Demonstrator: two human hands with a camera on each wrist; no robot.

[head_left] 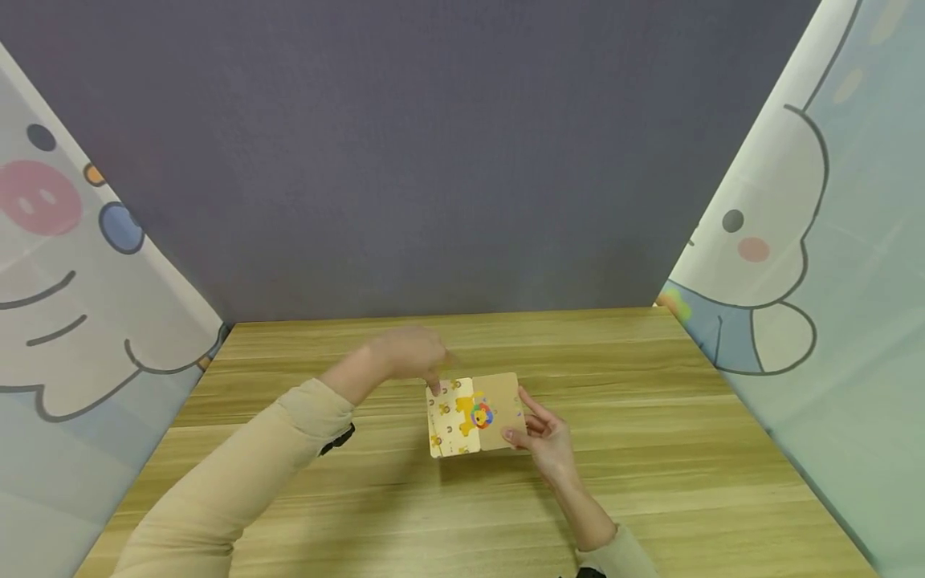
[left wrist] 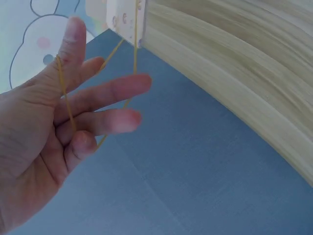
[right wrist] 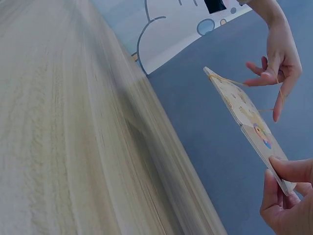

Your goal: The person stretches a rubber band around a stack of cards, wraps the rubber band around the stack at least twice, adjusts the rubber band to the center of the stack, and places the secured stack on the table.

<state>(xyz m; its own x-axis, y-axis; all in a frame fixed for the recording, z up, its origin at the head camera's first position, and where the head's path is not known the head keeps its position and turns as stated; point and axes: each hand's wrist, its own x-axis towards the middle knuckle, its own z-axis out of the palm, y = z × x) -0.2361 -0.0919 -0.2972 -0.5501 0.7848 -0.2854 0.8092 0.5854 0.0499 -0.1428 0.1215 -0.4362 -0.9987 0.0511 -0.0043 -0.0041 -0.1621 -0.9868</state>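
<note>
striped wooden table [head_left: 672, 457], dark wall [head_left: 448, 160] behind its far edge, big pig picture [head_left: 43, 265] beside its left edge, white animal picture [head_left: 773, 177] beside its right edge

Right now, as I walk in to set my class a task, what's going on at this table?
A person's right hand grips the right end of a small open booklet, holding it raised over the wooden table. A thin yellowish band is looped over fingers of the left hand and stretched to the booklet's patterned left half. Whether the band goes all the way round it, I can't tell.
</note>
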